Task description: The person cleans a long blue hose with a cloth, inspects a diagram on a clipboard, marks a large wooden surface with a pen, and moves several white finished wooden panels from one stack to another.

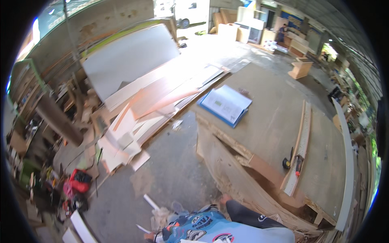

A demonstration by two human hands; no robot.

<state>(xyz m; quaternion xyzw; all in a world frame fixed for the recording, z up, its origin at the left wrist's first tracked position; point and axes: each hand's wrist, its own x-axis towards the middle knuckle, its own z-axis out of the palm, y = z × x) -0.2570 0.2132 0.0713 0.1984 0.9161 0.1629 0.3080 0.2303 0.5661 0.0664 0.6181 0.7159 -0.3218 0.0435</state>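
Light-blue printed jersey (243,233) fills the foreground. The left hand (149,235) is beside a narrow white strip (142,229), the right hand (225,198) near the tan wooden side panel (216,162) (I cannot tell either hand's finger spread or grip). A blue folder with white sheets (225,104) rests near the left edge of the brown wooden tabletop (271,97).

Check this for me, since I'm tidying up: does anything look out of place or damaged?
Yes: the boards left of the table lie in a skewed heap, not stacked square, and a white scrap litters the floor. The side panel looks ragged-edged, with a dark gap between it and the table.
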